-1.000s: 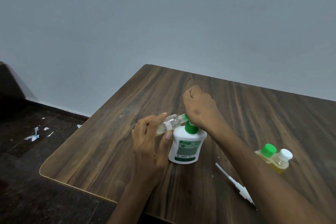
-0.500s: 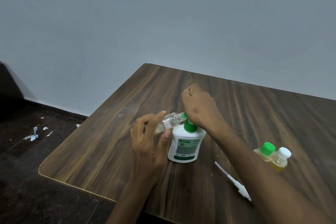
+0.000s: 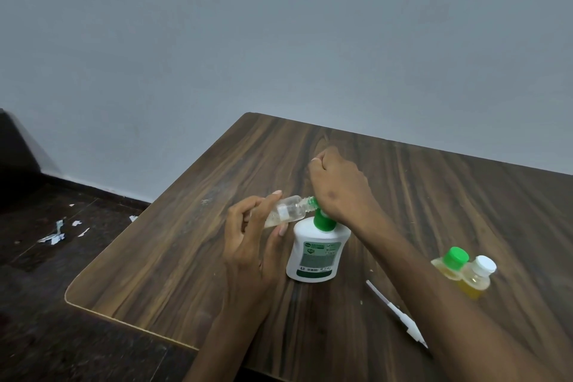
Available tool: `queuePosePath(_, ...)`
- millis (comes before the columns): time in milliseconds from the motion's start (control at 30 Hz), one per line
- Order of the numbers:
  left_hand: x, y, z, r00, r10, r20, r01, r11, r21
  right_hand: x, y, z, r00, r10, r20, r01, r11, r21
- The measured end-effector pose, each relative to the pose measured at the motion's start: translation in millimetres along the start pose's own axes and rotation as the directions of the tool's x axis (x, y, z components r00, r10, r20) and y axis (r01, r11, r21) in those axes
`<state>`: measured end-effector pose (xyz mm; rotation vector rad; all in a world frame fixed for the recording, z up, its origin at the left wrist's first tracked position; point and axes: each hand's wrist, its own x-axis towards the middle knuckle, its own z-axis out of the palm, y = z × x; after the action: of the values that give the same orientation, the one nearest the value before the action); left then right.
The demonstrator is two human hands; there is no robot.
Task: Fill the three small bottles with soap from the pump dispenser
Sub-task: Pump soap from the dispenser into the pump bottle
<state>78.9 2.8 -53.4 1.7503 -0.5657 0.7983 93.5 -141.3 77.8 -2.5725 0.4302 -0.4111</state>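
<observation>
1. Two small bottles, the green-capped bottle and the white-capped bottle, stand touching each other on the counter to my right, both capped and holding yellowish liquid. I judge those two done.
2. The third, a clear small bottle, lies tilted nearly on its side in my left hand, fingers and thumb curled round its body. Its open neck meets the green spout of the pump dispenser, which stands upright in the middle of the counter.
3. My right hand sits as a closed fist on top of the green pump head and hides it. I cannot tell whether its fingers wrap the head or only bear down on it.
4. Compared with a second ago, the fist sits slightly higher and the green collar under it shows more, so I judge the pump is rising between strokes.
5. A little pale liquid shows in the low end of the clear bottle. That reads as early in this last fill, with more strokes needed.
6. Otherwise little differs: my left hand's hold is the same, the dispenser has not shifted, and the white dip tube still lies loose on the counter beside my right forearm.
</observation>
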Motion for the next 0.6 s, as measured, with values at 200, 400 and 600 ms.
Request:
queuePosePath(200,-0.7,-1.0,1.1,1.000,0.011,-0.011,-0.011,1.000,-0.004,1.3,-1.1,-2.5,0.999,-0.038,-0.016,0.038,0.999,-0.019)
queuePosePath(400,-0.8,-1.4,0.0,1.000,0.014,-0.007,-0.014,1.000,0.003,1.0,-2.3,-3.2,0.999,-0.043,-0.010,0.043,0.998,-0.039)
queuePosePath(600,-0.9,-0.9,0.6,1.000,0.017,-0.020,-0.017,1.000,0.015,1.1,-0.8,-0.8,0.999,-0.032,0.005,0.032,0.998,-0.046)
